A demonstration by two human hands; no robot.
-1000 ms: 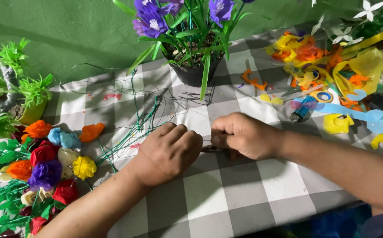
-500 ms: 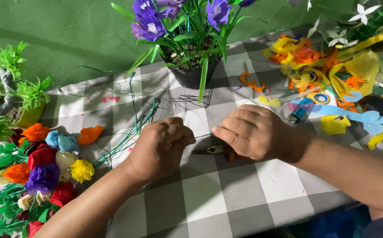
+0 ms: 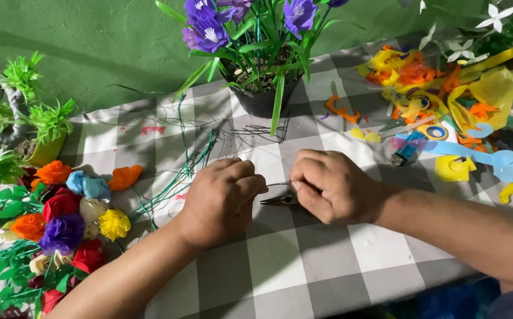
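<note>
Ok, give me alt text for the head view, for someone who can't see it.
Two bare hands meet over a grey checked tablecloth: the right hand grips small dark pliers, the left hand pinches thin wire beside them. Paper flowers lie left, a potted purple plant behind, coloured scraps right.

My two hands meet at the middle of the bench (image 3: 304, 266), the pliers (image 3: 281, 200) lying between them. Paper flowers (image 3: 61, 218) lie to my left, scraps of cut paper (image 3: 445, 100) to my right, and a potted plant (image 3: 262, 65) stands behind, wire stems (image 3: 191, 159) before it.
</note>
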